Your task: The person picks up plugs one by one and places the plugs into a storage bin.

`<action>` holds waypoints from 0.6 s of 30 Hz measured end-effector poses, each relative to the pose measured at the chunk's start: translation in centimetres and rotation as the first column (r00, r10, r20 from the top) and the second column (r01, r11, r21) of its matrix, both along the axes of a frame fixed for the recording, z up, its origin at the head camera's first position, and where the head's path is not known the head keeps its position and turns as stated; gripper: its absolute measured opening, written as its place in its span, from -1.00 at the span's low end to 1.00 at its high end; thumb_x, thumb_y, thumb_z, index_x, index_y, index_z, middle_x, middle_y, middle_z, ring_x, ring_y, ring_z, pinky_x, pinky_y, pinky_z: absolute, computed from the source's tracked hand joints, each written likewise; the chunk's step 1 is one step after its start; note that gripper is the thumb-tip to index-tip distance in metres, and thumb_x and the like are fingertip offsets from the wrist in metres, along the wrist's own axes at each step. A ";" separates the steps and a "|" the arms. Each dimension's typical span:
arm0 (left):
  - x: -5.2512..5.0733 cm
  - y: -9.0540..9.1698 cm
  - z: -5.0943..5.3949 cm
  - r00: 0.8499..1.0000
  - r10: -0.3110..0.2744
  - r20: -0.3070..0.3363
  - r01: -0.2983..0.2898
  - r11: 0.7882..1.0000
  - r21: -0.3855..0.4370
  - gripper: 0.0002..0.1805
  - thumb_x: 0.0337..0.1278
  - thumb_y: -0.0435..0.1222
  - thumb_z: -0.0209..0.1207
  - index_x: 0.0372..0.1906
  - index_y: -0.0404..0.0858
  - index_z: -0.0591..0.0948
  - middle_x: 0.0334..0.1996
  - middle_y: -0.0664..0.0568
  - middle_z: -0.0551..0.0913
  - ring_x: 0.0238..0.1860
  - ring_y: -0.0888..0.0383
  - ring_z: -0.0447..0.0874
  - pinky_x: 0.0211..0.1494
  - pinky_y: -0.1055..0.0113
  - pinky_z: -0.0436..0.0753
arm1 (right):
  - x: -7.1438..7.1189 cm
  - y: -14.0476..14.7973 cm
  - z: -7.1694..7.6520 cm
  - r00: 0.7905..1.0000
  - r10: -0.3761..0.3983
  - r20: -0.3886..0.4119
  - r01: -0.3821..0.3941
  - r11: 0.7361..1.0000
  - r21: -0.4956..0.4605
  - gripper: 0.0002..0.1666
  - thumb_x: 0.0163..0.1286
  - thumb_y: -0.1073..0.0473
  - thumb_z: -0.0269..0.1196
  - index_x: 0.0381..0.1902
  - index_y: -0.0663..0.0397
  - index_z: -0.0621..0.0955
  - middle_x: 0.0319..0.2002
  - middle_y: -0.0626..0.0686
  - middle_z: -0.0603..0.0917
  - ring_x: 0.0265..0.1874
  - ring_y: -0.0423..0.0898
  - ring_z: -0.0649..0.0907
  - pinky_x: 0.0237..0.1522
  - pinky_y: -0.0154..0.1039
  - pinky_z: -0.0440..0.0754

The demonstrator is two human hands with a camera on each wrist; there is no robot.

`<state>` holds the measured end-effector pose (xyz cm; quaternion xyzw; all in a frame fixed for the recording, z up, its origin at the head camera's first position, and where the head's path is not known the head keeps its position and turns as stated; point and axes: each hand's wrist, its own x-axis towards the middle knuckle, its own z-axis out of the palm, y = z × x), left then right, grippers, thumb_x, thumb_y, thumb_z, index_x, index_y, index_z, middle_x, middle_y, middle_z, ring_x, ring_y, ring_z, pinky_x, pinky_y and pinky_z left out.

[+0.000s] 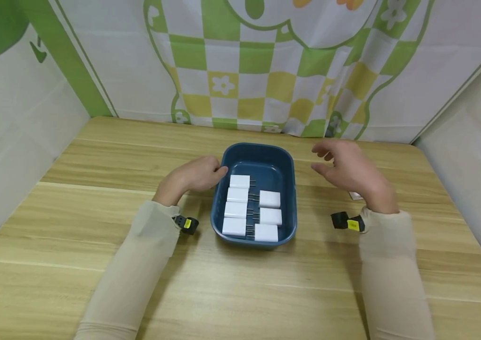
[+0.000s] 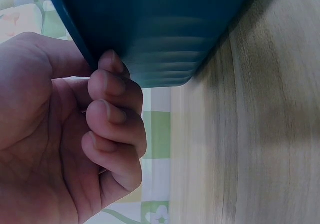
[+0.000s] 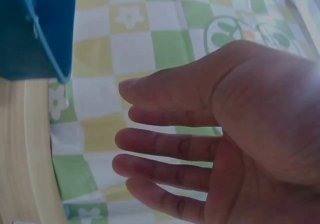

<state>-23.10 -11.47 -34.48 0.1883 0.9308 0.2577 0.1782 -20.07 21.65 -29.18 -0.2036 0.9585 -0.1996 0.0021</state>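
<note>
A dark blue plastic bin (image 1: 254, 241) stands on the wooden table, holding two columns of white plug adapters (image 1: 235, 209) whose metal prongs face each other. My left hand (image 1: 198, 175) pinches the bin's left rim, its thumb over the edge and its curled fingers against the outer wall, as the left wrist view shows. To the right of the bin, my right hand (image 1: 348, 167) hovers apart from it with fingers loosely extended, holding nothing. Below that hand a small white object (image 1: 356, 195) lies mostly hidden on the table.
Behind the table hangs a green, yellow and white checked curtain (image 1: 257, 85), with white cloth walls at both sides. The wooden tabletop (image 1: 308, 293) extends around the bin. A black wrist camera (image 1: 186, 225) sits on each forearm.
</note>
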 end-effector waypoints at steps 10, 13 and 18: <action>-0.1 -0.1 -0.1 1.000 0.000 0.002 0.000 1.000 0.005 -0.47 0.60 -0.16 -0.12 -0.66 -0.15 0.39 -0.73 0.12 0.29 -0.70 0.21 0.23 -0.56 0.33 0.27 | -1.0 2.4 -0.6 0.993 -0.091 0.076 0.089 0.996 0.021 -0.50 0.45 0.14 0.28 0.20 0.36 0.54 0.08 0.38 0.60 0.06 0.31 0.59 0.07 0.21 0.50; -0.1 -0.1 -0.2 1.000 -0.001 0.002 0.001 1.000 0.005 -0.47 0.60 -0.16 -0.12 -0.66 -0.15 0.39 -0.73 0.12 0.29 -0.70 0.21 0.23 -0.57 0.33 0.27 | -1.3 3.2 -0.9 0.988 -0.118 0.101 0.114 0.993 0.040 -0.48 0.44 0.10 0.29 0.19 0.36 0.53 0.06 0.42 0.59 0.05 0.33 0.60 0.05 0.23 0.49; -0.1 -0.1 -0.2 1.000 -0.003 0.005 0.003 1.000 0.010 -0.47 0.60 -0.16 -0.13 -0.66 -0.15 0.39 -0.74 0.12 0.29 -0.71 0.21 0.22 -0.57 0.33 0.26 | -1.8 4.7 -1.5 0.972 -0.172 0.158 0.161 0.984 0.081 -0.43 0.43 0.07 0.30 0.20 0.41 0.51 0.07 0.45 0.58 0.03 0.34 0.59 0.04 0.24 0.49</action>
